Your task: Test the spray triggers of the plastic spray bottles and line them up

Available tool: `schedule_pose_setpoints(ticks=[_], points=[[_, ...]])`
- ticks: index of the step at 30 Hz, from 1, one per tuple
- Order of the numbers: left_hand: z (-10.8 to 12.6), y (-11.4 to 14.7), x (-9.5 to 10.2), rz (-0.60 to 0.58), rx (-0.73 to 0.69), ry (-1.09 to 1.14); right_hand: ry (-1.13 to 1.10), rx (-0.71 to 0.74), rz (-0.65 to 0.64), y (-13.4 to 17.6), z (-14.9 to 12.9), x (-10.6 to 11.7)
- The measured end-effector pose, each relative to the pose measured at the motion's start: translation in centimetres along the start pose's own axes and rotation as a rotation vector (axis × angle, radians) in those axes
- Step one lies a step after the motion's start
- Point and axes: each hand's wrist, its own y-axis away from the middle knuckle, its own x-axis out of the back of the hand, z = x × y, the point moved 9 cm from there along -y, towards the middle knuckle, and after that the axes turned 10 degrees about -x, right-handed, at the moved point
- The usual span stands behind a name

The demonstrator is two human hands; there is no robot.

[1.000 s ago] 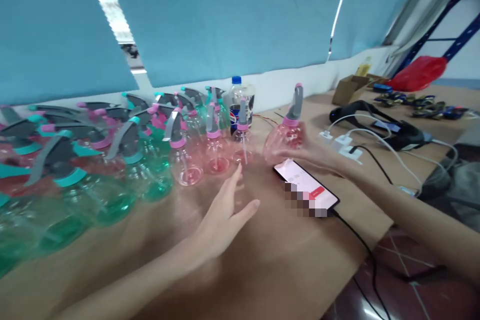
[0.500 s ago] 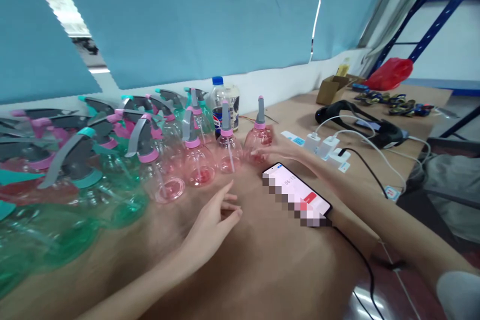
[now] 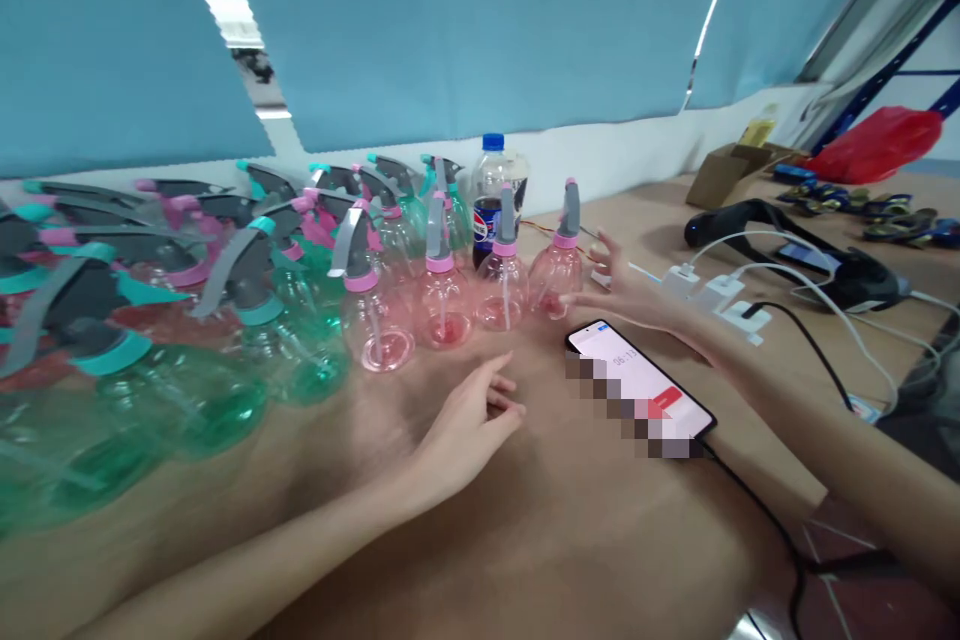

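Observation:
My right hand (image 3: 622,290) is open beside a pink spray bottle (image 3: 556,272), the rightmost of a row; its fingers are spread just right of the bottle, apart from its body as far as I can see. Over the bare table in front of the row, my left hand (image 3: 474,412) has loosely bent fingers, with nothing between them. More clear pink spray bottles (image 3: 448,305) with grey trigger heads and pink collars stand to the left. Green spray bottles (image 3: 199,400) with teal collars crowd the left side. All these bottles stand upright.
A phone (image 3: 641,385) with a timer on its screen lies below my right forearm, cabled. Behind the bottles stands a cola bottle (image 3: 487,215). To the right are white chargers (image 3: 712,295), a black headset (image 3: 787,255), a cardboard box (image 3: 727,175) and a red plastic bag (image 3: 877,145).
My right hand has let go of the rightmost pink spray bottle and drawn off to its right, fingers spreading. The whole view has shifted, with things now farther right in it.

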Motion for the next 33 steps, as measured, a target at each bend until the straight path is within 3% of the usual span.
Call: schedule_pose_setpoints(ticks=[3,5,10,14,21,25,29,33], points=[[-0.5,1.2,0.8,0.010,-0.010,0.023,0.134,-0.046,0.169,3.5,-0.8,1.7],[-0.9,2.2,1.5,0.014,-0.005,0.037,0.138,0.034,0.136,6.3,-3.4,0.9],[-1.0,5.7,4.1,0.056,0.012,0.055,0.086,0.243,-0.222,11.8,-11.7,-6.6],[-0.7,10.2,7.7,0.146,-0.015,0.071,0.006,0.390,-0.519,14.4,-18.5,-14.0],[-3.6,22.5,17.2,0.438,0.128,0.038,-0.051,0.637,-0.715,17.7,-29.2,-24.1],[-4.5,31.2,22.2,0.658,0.199,0.003,-0.111,0.668,-0.799,19.9,-33.2,-30.0],[-4.4,39.8,26.9,0.955,0.275,-0.060,-0.179,0.673,-0.869,22.1,-36.8,-35.5],[-4.8,45.6,31.4,1.167,0.311,-0.135,-0.291,0.725,-0.864,23.6,-40.7,-39.1]])
